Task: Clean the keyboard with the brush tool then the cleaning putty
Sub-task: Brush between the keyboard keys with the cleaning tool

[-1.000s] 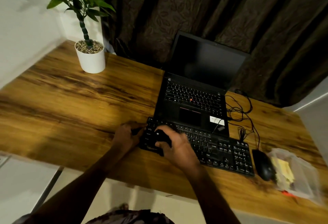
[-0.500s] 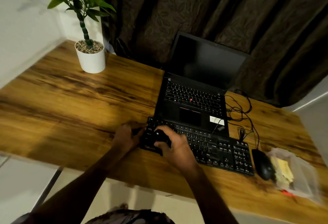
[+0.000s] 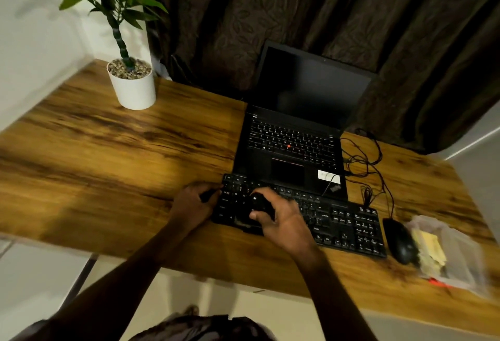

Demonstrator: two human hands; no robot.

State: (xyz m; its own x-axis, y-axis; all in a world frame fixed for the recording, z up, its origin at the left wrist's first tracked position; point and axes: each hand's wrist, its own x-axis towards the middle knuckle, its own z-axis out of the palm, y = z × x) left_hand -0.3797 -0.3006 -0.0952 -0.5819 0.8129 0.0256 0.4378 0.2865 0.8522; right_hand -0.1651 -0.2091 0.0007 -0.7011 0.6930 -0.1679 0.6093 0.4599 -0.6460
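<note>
A black external keyboard (image 3: pixel 338 221) lies on the wooden desk in front of the laptop. My right hand (image 3: pixel 284 219) grips a black brush tool (image 3: pixel 259 205) and holds it down on the keyboard's left keys. At the keyboard's left end my left hand (image 3: pixel 194 202) grips the edge, fingers curled round it. A clear plastic bag (image 3: pixel 449 251) with a yellowish lump inside, perhaps the putty, lies at the far right of the desk.
An open black laptop (image 3: pixel 295 135) with a dark screen stands behind the keyboard. A black mouse (image 3: pixel 400 240) sits right of the keyboard, with tangled cables (image 3: pixel 365 162) behind. A white plant pot (image 3: pixel 132 83) stands at the back left. Curtains hang behind the desk.
My right hand with the brush has shifted slightly toward me across the left keys. My left hand stays at the keyboard's left end.
</note>
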